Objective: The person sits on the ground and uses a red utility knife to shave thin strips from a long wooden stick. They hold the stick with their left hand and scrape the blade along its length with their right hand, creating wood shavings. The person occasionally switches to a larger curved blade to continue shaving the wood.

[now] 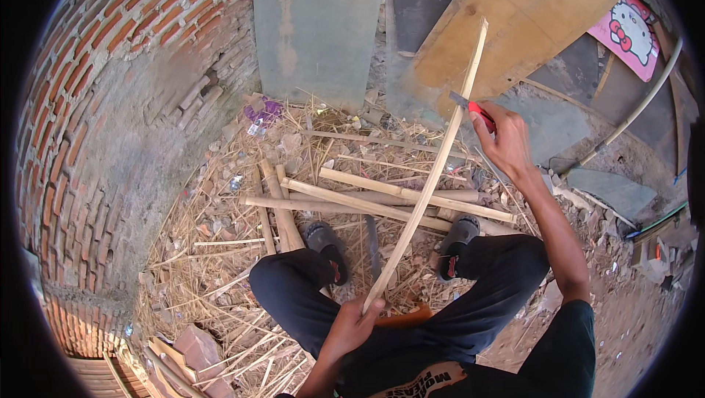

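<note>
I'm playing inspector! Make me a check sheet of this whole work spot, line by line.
Surface: earthy ground, strewn with scraps.
Job's things: long pale strip; red-handled knife, its blade against the strip.
Clutter: straw and loose wooden lengths around the shoes.
Grip: left hand closed on the strip's near end; right hand on the knife.
Cables: none certain; a curved pale length could be pole or hose.
Surroundings: brick wall left; large brown board ahead.

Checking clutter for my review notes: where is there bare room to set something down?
The barest patch is pebbly dirt between the right sleeve and the picture's dark right rim. Around the shoes it is crowded with straw and bamboo pieces, and the long strip in the left hand slants over them.
</note>
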`<act>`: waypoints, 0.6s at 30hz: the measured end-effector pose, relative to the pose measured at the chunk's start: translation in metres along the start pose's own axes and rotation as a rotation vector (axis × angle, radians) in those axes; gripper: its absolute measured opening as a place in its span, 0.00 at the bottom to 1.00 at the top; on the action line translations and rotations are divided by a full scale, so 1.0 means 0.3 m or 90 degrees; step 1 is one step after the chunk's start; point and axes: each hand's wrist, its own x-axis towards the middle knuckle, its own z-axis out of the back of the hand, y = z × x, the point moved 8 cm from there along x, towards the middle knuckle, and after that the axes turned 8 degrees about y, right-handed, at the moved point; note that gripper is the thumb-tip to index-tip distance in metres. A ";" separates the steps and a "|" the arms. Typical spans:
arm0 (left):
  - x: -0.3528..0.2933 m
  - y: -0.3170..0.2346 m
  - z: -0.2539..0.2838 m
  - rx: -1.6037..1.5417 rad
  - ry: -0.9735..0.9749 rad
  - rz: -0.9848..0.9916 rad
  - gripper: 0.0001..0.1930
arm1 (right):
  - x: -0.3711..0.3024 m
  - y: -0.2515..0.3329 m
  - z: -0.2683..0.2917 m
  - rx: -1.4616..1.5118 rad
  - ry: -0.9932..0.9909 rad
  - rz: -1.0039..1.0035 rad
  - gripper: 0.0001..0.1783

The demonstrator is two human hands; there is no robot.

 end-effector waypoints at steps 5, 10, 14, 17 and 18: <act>-0.036 0.085 0.053 0.043 -0.019 0.090 0.26 | -0.081 0.114 -0.031 0.142 0.136 -0.105 0.17; 0.072 0.012 0.088 0.016 -0.073 0.050 0.26 | -0.361 0.385 -0.213 0.168 0.243 0.122 0.15; 0.139 -0.041 0.089 0.064 -0.094 -0.004 0.23 | -0.483 0.435 -0.318 0.155 0.271 0.173 0.16; 0.155 -0.121 0.079 0.078 -0.108 -0.026 0.21 | -0.500 0.438 -0.341 0.151 0.248 0.187 0.18; 0.161 -0.124 0.076 0.101 -0.115 -0.042 0.21 | -0.502 0.437 -0.342 0.155 0.243 0.191 0.19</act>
